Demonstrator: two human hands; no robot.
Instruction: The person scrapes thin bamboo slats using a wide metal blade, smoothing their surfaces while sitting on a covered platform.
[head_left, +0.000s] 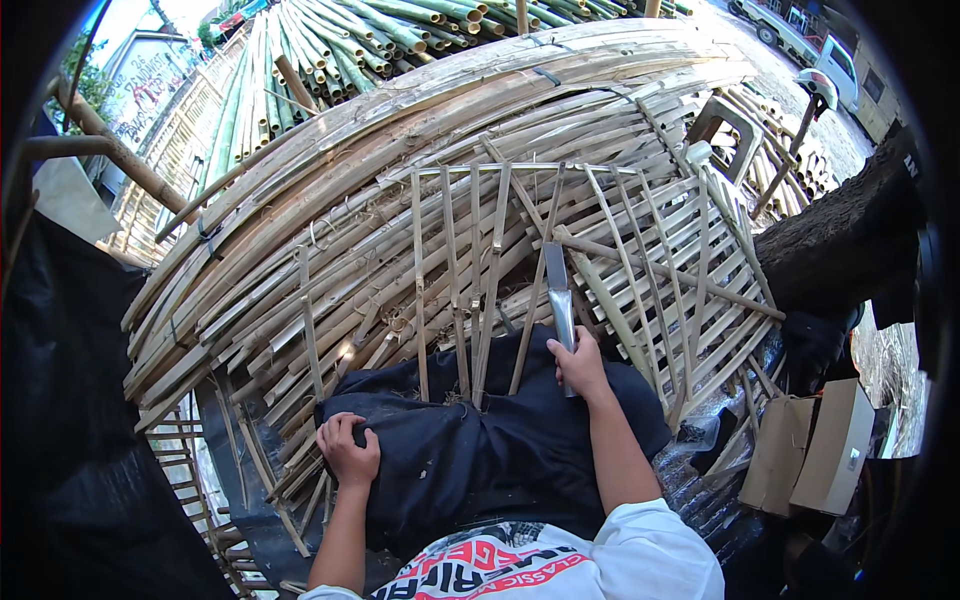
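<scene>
A knife [558, 268] with a flat grey blade and a shiny silver lower part stands upright in my right hand [580, 368]. My fingers are closed around its lower part, above my right thigh. My left hand [349, 448] lies on the dark cloth [430, 470] over my left knee, fingers loosely bent and holding nothing. Between the hands, several thin bamboo strips [420, 290] reach from my lap toward a crosswise strip. Their near ends rest on the cloth. Close to the knife, more strips lean on a slatted bamboo panel [700, 270].
Long split bamboo pieces [330, 150] are bundled in a wide heap ahead, with green bamboo poles [400, 35] stacked beyond. A cardboard box [815, 445] stands at right, below a thick trunk [840, 240]. Black sheeting [80, 420] hangs at left. A white truck [800, 45] is parked far right.
</scene>
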